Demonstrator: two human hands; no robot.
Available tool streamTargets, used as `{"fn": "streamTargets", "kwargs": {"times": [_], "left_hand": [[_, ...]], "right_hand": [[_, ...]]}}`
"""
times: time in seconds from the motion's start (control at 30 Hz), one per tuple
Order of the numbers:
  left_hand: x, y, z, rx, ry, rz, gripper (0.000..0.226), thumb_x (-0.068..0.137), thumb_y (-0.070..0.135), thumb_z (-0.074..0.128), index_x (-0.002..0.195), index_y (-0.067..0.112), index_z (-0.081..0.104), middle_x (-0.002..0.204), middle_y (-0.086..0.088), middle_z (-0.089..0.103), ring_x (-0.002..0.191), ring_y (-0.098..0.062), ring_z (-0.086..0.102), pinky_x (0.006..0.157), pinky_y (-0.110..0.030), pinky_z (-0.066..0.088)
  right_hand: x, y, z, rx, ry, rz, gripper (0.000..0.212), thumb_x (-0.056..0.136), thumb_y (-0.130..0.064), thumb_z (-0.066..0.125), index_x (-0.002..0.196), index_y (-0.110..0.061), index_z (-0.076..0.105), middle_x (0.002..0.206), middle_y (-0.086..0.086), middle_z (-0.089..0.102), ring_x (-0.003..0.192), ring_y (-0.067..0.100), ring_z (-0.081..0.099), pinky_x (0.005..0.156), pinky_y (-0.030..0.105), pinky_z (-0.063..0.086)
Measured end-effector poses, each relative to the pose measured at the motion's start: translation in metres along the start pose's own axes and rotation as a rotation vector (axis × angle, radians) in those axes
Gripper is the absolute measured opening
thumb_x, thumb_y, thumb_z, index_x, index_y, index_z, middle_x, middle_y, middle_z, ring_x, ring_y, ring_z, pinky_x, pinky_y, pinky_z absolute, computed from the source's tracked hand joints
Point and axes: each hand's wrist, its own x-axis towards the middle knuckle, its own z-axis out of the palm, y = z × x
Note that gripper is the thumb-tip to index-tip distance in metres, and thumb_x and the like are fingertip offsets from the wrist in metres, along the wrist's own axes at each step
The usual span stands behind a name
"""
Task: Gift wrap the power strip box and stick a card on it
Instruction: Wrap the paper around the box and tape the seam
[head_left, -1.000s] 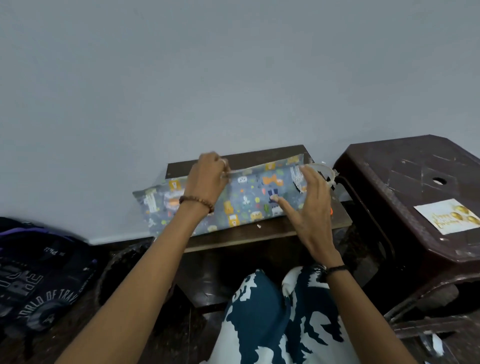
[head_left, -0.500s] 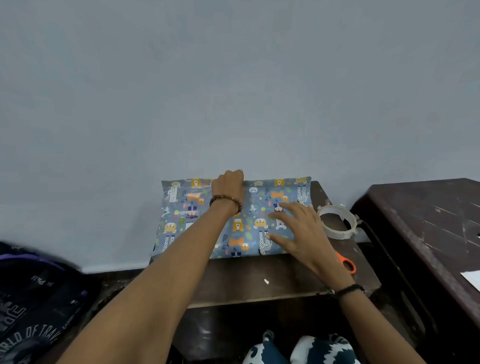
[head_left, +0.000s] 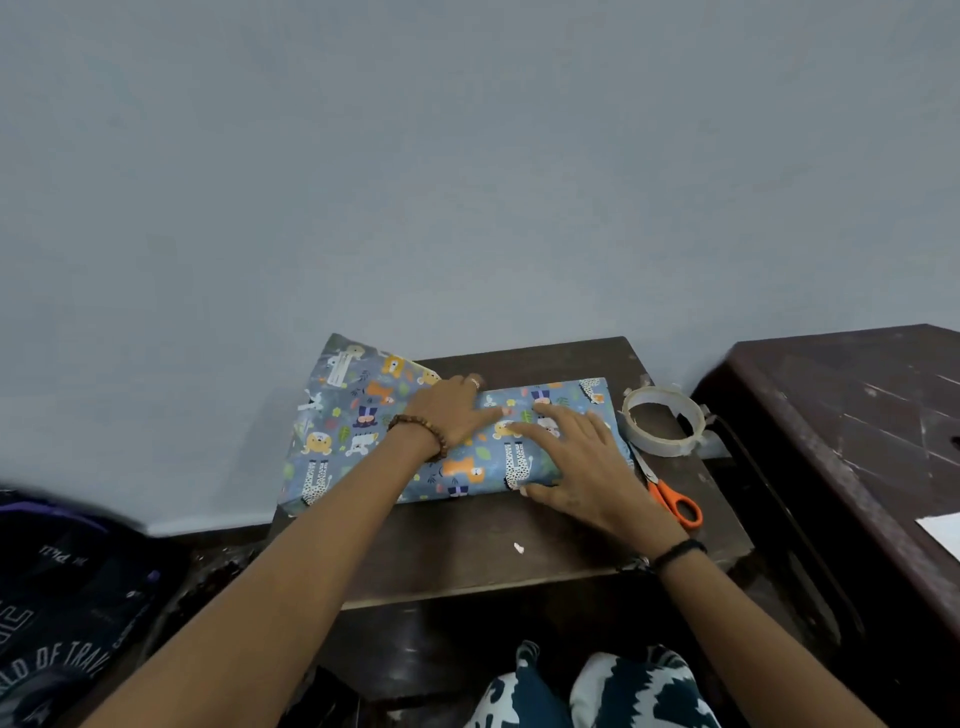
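Note:
The power strip box, covered in blue animal-print wrapping paper (head_left: 457, 470), lies flat on a small dark wooden table (head_left: 467, 561). Loose paper sticks up and out past the box at its left end (head_left: 343, 395). My left hand (head_left: 454, 410) lies flat on top of the wrapped box, fingers pointing right. Spread flat over the right half of the box, my right hand (head_left: 576, 462) has its thumb at the near edge. The two hands' fingertips nearly meet. A white corner of the card (head_left: 943, 535) shows at the right frame edge on the brown stool.
A roll of clear tape (head_left: 662, 423) sits right of the box, with orange-handled scissors (head_left: 672, 499) in front of it. A dark brown plastic stool (head_left: 852, 426) stands to the right. A dark bag (head_left: 57, 597) lies at the lower left. A grey wall rises behind the table.
The box went from held up on edge to lying flat on the table. Both hands now press flat on its top, and the left hand has slid toward the right hand.

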Motion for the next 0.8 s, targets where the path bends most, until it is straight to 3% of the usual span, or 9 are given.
{"fn": "streamTargets", "kwargs": {"times": [0.13,0.23,0.37,0.47,0.57,0.67,0.73,0.8], "left_hand": [[-0.003,-0.002,-0.006,-0.015,-0.105,-0.001,0.066,0.087,0.058,0.046,0.138,0.018,0.036,0.136,-0.008,0.041,0.125,-0.026,0.042,0.105,-0.044,0.034],[-0.013,-0.008,-0.005,-0.061,-0.130,0.005,0.060,0.089,0.054,0.047,0.137,0.020,0.039,0.133,-0.006,0.043,0.124,-0.024,0.043,0.107,-0.044,0.031],[-0.031,-0.020,0.000,-0.159,-0.022,0.051,0.045,0.096,0.045,0.039,0.134,0.023,0.045,0.134,0.000,0.049,0.130,-0.018,0.040,0.113,-0.041,0.017],[-0.044,-0.034,0.008,-0.057,0.100,-0.039,0.057,0.089,0.055,0.024,0.135,0.029,0.044,0.141,0.005,0.042,0.136,-0.014,0.028,0.112,-0.047,0.008],[-0.055,-0.051,0.014,0.091,0.126,-0.192,0.050,0.095,0.055,0.021,0.138,0.037,0.036,0.147,0.006,0.032,0.139,-0.017,0.020,0.110,-0.052,0.009],[-0.061,-0.068,0.012,0.060,0.136,-0.318,0.044,0.097,0.049,0.023,0.135,0.037,0.041,0.141,0.006,0.041,0.135,-0.019,0.029,0.109,-0.058,0.012],[-0.064,-0.083,0.009,-0.007,0.137,-0.380,0.048,0.096,0.049,0.018,0.132,0.033,0.044,0.136,0.002,0.048,0.128,-0.022,0.038,0.108,-0.050,0.024],[-0.064,-0.099,0.013,-0.124,0.142,-0.379,0.056,0.093,0.051,0.011,0.139,0.030,0.036,0.135,-0.003,0.047,0.122,-0.027,0.041,0.103,-0.043,0.033]], "right_hand": [[-0.003,-0.007,0.001,-0.027,0.033,0.019,0.062,0.086,-0.048,0.057,0.141,-0.035,0.030,0.151,-0.002,0.024,0.141,0.016,0.016,0.116,0.041,0.005],[-0.002,-0.014,-0.008,-0.013,-0.031,0.037,0.073,0.082,-0.051,0.060,0.143,-0.032,0.025,0.149,-0.001,0.026,0.140,0.017,0.019,0.116,0.043,0.008],[0.008,-0.024,-0.018,-0.017,-0.156,0.015,0.090,0.078,-0.063,0.057,0.148,-0.025,0.015,0.157,0.001,0.009,0.145,0.018,0.005,0.115,0.048,-0.002],[0.013,-0.030,-0.015,0.061,-0.272,0.064,0.094,0.075,-0.076,0.045,0.149,-0.029,0.011,0.159,0.000,-0.002,0.146,0.018,-0.005,0.114,0.054,-0.008],[0.013,-0.031,-0.009,0.029,-0.255,0.073,0.101,0.067,-0.085,0.035,0.149,-0.031,0.010,0.159,-0.001,-0.002,0.146,0.018,-0.005,0.114,0.054,-0.007],[0.017,-0.030,-0.008,0.004,-0.240,0.072,0.099,0.069,-0.081,0.043,0.148,-0.030,0.014,0.158,0.000,0.003,0.145,0.020,0.000,0.114,0.056,-0.003],[0.022,-0.031,-0.013,0.002,-0.257,0.079,0.095,0.072,-0.075,0.052,0.148,-0.030,0.016,0.157,0.001,0.007,0.145,0.022,0.004,0.114,0.056,0.001],[0.030,-0.034,-0.022,-0.048,-0.311,0.069,0.098,0.071,-0.072,0.057,0.148,-0.031,0.012,0.157,0.001,0.005,0.143,0.027,0.006,0.111,0.057,0.007]]}}
